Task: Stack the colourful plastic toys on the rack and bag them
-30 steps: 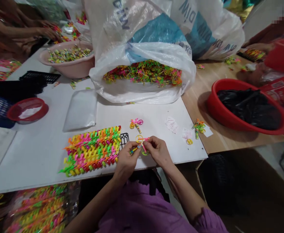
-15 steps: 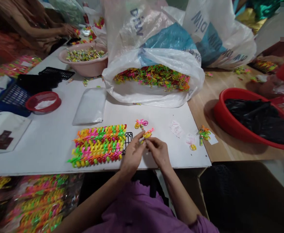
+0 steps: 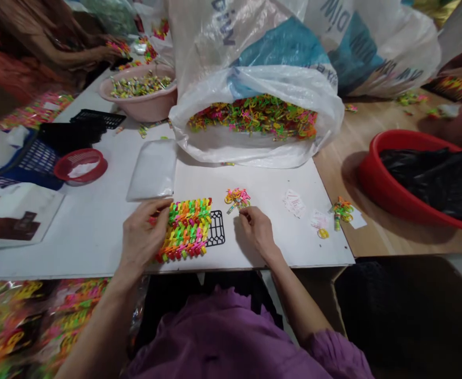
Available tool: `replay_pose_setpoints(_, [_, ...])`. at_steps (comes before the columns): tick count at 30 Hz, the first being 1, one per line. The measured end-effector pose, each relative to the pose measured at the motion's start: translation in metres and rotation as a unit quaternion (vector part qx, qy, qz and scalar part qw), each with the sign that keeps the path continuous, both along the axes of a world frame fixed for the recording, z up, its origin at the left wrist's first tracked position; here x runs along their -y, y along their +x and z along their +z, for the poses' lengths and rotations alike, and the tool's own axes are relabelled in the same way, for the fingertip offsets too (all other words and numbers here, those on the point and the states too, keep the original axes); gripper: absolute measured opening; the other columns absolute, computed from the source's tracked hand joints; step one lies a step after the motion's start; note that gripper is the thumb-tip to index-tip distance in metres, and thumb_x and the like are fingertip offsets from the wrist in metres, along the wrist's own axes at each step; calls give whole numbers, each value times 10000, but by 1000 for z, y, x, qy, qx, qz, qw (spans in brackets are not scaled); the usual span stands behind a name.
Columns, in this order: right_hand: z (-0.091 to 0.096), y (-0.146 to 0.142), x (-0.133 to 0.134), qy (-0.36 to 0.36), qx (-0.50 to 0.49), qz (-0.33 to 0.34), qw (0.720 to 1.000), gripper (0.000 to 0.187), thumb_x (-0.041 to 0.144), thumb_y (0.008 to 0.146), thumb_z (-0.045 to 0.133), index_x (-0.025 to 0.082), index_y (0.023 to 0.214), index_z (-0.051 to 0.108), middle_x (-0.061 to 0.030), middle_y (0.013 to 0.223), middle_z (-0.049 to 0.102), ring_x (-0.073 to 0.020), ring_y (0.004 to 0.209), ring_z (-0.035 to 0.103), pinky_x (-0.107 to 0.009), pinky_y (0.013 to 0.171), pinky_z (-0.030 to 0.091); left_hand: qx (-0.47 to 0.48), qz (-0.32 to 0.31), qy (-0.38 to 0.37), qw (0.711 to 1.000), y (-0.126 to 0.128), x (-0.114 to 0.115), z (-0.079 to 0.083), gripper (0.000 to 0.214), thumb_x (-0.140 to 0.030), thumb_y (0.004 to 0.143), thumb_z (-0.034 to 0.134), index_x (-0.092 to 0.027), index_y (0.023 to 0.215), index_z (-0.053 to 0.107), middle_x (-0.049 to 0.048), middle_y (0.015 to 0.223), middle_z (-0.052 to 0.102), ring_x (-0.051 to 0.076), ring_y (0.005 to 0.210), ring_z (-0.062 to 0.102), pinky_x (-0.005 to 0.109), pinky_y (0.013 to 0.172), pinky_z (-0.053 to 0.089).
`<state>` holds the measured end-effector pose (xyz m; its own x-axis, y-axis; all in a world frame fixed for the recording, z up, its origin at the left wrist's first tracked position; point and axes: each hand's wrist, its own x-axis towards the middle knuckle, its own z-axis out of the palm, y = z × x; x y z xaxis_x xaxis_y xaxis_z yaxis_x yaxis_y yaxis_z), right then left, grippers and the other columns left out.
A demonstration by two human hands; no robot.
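While the left hand curls over rows of plastic pieces left of centre, the right hand, fingers narrowed, meets a central small pile, probably placed for easy reach; whether either grips anything, I cannot tell.

This looks like a workshop: plastic trinkets lie in rows on a white worktop, a bulk sack gapes with loose pieces, another person works nearby.
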<state>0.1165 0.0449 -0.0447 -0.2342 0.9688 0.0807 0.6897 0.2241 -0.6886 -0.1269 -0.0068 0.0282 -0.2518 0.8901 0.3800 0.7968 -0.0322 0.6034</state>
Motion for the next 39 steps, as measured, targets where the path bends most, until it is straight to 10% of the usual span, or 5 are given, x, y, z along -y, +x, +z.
replay_pose_setpoints(7, [1, -21, -36, 129, 257, 152, 946, 262, 138, 891, 376, 161, 980, 622, -131, 1022, 551, -240, 926, 479, -342, 756, 375, -63, -112, -15, 992, 16, 19, 6, 195, -229, 839, 487, -189, 964, 631, 40, 908, 657, 162, 876, 605, 295, 820, 471])
replay_pose_setpoints(14, [-10, 31, 15, 164, 209, 271, 925, 274, 118, 905, 382, 191, 1067, 591, -92, 1004, 588, -202, 916, 496, -328, 782, 362, -155, -236, -66, 957, 37, 43, -34, 241, -204, 865, 455, -196, 1051, 608, 62, 983, 648, 190, 953, 571, 344, 887, 438])
replay_pose_setpoints(22, [-6, 16, 26, 7, 216, -12, 976, 175, 331, 850, 509, 176, 892, 580, -81, 853, 608, -195, 757, 549, -286, 638, 361, -154, -214, -33, 964, 46, 28, -42, 236, -203, 876, 429, -185, 1014, 620, 73, 968, 654, 202, 927, 582, 346, 847, 455])
replay_pose_setpoints(30, [-8, -19, 24, -158, -248, 16, 956, 221, 373, 771, 551, 190, 893, 534, 25, 689, 564, -117, 602, 499, -222, 574, 387, -130, -217, -49, 966, 51, 25, -39, 251, -166, 863, 419, -194, 1006, 625, 59, 908, 669, 187, 893, 593, 332, 825, 462])
replay_pose_setpoints(39, [-33, -54, 47, -55, -166, 36, 984, 97, 200, 772, 467, 184, 836, 538, -38, 829, 582, -163, 749, 552, -260, 670, 434, -120, -216, -47, 968, 53, 27, -36, 280, -324, 829, 562, -177, 1067, 581, 63, 926, 655, 195, 886, 584, 320, 808, 450])
